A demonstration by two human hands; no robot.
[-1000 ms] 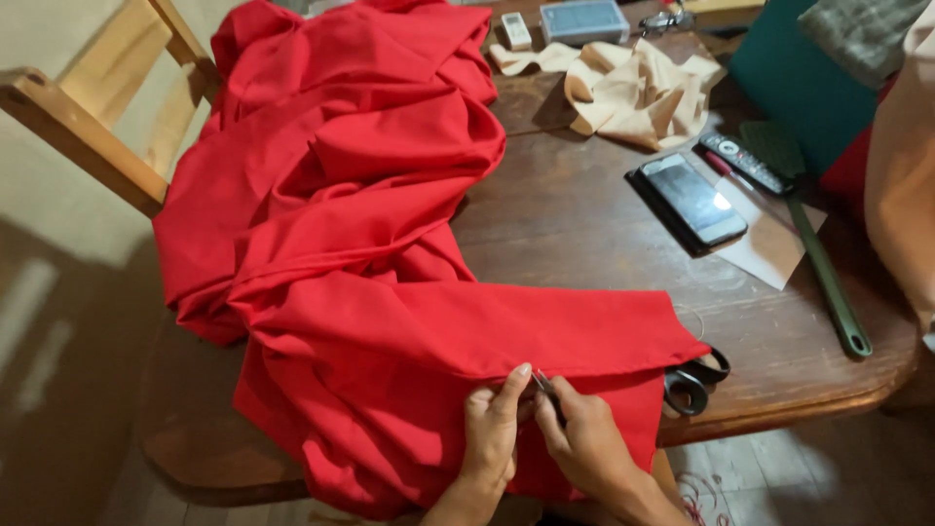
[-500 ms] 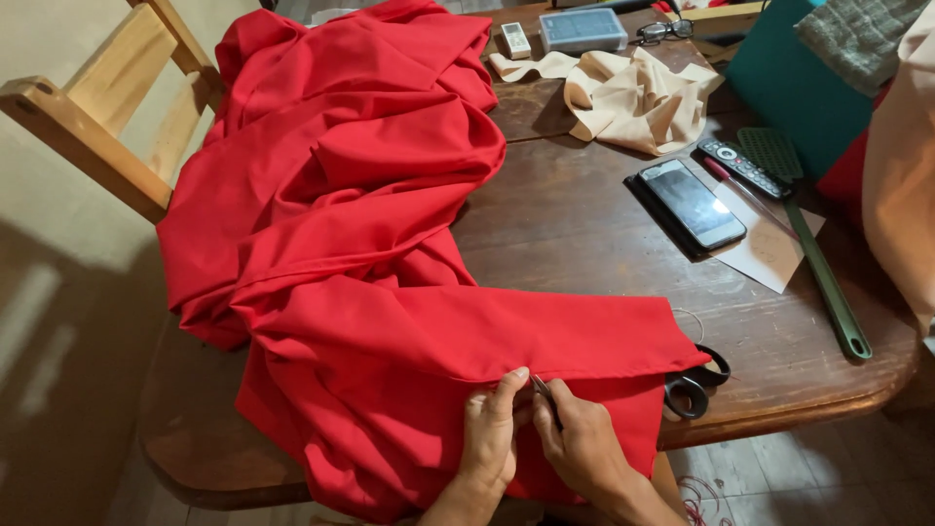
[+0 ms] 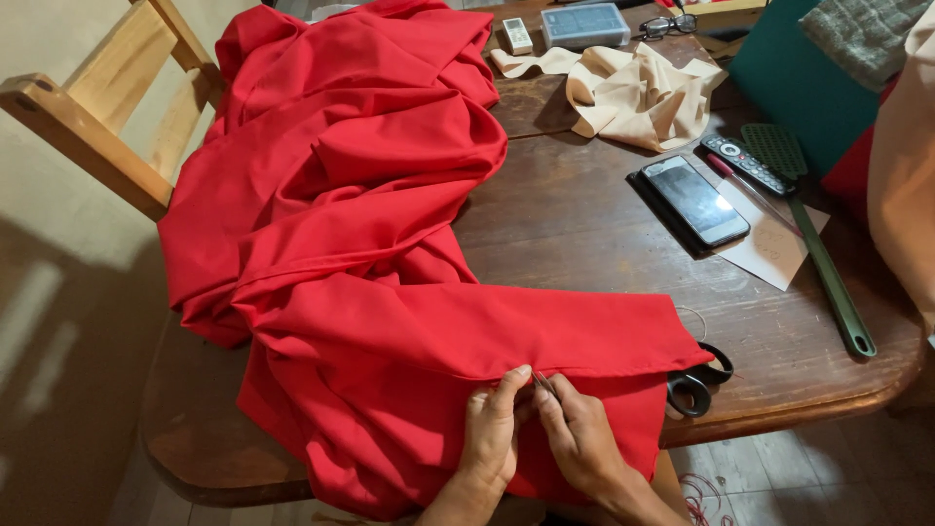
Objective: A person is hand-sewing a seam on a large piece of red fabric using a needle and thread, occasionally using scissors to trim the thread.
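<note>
Both your hands pinch the folded edge of the red fabric (image 3: pixel 370 292) at the table's near edge: left hand (image 3: pixel 492 429) and right hand (image 3: pixel 577 433) closed on it, black scissors (image 3: pixel 696 380) just right, a grey flat box (image 3: pixel 584 24) far

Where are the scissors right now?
In the head view, the black-handled scissors lie at the table's near edge, right of the right hand, blades tucked under the red fabric.

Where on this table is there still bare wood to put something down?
One bare patch of the brown wooden table lies between the big red cloth, the beige fabric and the black smartphone. Another lies below the phone, beside the long green swatter. The far edge and right side are crowded.
</note>
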